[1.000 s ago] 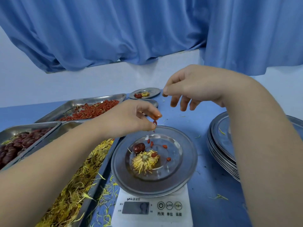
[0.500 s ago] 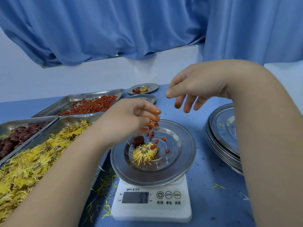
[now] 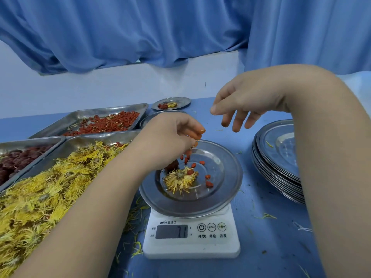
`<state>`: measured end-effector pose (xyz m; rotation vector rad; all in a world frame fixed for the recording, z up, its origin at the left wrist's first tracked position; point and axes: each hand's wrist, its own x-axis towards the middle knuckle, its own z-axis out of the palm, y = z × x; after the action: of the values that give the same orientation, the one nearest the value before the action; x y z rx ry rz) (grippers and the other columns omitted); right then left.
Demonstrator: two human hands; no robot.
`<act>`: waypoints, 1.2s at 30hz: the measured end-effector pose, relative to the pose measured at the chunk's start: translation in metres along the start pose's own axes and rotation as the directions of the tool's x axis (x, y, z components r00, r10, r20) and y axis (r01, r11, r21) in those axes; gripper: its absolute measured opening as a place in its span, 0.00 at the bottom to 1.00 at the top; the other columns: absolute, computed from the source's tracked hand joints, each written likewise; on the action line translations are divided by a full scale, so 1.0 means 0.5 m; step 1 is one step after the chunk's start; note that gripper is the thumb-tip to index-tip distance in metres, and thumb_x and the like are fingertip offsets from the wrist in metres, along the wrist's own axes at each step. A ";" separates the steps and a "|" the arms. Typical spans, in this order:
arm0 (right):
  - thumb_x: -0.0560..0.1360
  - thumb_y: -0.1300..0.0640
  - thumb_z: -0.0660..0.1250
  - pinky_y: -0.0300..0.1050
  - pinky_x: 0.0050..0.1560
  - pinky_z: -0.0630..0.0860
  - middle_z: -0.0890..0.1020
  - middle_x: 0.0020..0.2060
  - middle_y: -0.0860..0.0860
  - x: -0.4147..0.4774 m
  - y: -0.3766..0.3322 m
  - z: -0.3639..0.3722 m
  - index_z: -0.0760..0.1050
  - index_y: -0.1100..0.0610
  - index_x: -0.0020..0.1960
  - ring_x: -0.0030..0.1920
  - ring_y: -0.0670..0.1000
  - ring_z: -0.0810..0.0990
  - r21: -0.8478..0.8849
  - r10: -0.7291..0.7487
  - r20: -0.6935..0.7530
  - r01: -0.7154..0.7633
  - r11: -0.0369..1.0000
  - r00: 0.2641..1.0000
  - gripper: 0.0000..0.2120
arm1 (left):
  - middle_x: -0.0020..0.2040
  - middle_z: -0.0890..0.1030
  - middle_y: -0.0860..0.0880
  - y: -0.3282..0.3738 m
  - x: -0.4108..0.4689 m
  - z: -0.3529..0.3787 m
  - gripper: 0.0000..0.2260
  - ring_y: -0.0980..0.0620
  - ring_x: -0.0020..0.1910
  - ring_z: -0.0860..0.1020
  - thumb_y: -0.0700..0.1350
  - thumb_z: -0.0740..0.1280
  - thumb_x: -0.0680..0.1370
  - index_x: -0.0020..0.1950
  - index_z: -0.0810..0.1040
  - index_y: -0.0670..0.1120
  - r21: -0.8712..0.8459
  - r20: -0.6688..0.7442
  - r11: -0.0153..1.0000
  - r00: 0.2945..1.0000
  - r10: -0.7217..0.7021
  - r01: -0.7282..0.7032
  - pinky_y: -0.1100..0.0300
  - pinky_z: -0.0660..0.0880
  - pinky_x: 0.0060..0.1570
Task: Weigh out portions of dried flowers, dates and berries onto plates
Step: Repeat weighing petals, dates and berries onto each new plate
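On the plate (image 3: 230,177), the flower (image 3: 180,178) lies face-up.

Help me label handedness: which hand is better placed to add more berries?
Left: the left hand pinches berries above the plate, near the berry tray; the right hand hovers empty.

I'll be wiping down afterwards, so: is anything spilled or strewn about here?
Yes. Loose yellow petals lie scattered on the blue table between the flower tray and the scale, with a few strands right of the scale. One strand sits on the top plate of the stack. Nothing looks damaged.
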<state>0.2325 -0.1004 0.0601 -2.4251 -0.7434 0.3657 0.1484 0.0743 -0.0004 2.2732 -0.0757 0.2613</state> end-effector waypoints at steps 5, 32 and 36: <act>0.76 0.49 0.67 0.45 0.36 0.79 0.86 0.40 0.52 -0.003 -0.003 0.002 0.78 0.54 0.50 0.38 0.51 0.85 -0.019 0.008 -0.004 -0.008 1.000 1.000 0.09 | 0.46 0.84 0.52 -0.002 0.002 -0.014 0.16 0.56 0.41 0.84 0.30 0.65 0.76 0.45 0.82 0.51 -0.084 0.009 0.996 1.000 -0.018 0.019 0.57 0.83 0.44; 0.75 0.55 0.63 0.50 0.37 0.74 0.74 0.34 0.45 -0.178 0.098 0.240 0.77 0.53 0.42 0.36 0.48 0.73 -0.404 -0.421 -0.538 0.215 0.889 0.730 0.06 | 0.48 0.78 0.59 -0.031 0.001 -0.003 0.18 0.62 0.42 0.79 0.37 0.69 0.71 0.50 0.79 0.61 0.087 -0.042 0.985 0.987 0.154 -0.150 0.67 0.76 0.40; 0.73 0.54 0.62 0.48 0.37 0.74 0.75 0.33 0.44 -0.177 0.098 0.247 0.78 0.53 0.42 0.34 0.47 0.73 -0.333 -0.408 -0.606 0.249 0.910 0.683 0.07 | 0.47 0.80 0.57 -0.030 -0.003 -0.002 0.10 0.57 0.40 0.81 0.43 0.71 0.73 0.52 0.80 0.57 0.036 0.000 0.990 0.991 0.137 -0.137 0.59 0.81 0.45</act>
<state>0.1318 -0.1307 -0.0599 -2.2936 -0.8866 -0.7506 0.1487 0.0846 -0.0113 2.3061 -0.2277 0.3399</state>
